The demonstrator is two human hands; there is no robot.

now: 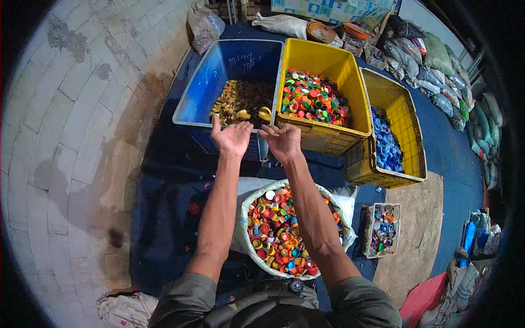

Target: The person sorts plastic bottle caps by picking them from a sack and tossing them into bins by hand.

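Observation:
Both arms reach forward over a white woven sack [245, 221] full of mixed coloured plastic bottle caps [283, 233]. My left hand [233, 136] is palm up with spread fingers at the front rim of a blue plastic bin [197, 94], holding nothing. Yellow caps [225, 102] lie inside that bin, and two yellow objects, of a kind I cannot tell, are just beyond my fingertips. My right hand [283, 141] is near the bin's right front corner, beside a yellow bin [324, 53] of red, orange, green and white caps [313, 98]; its fingers are partly curled, with nothing seen in them.
A second yellow bin [414, 135] holding blue caps [387, 143] stands at the right. Nearer is a small white crate [383, 256] of mixed caps beside a brown board [422, 221]. Filled sacks [439, 57] line the far right; a block wall [78, 135] rises at left.

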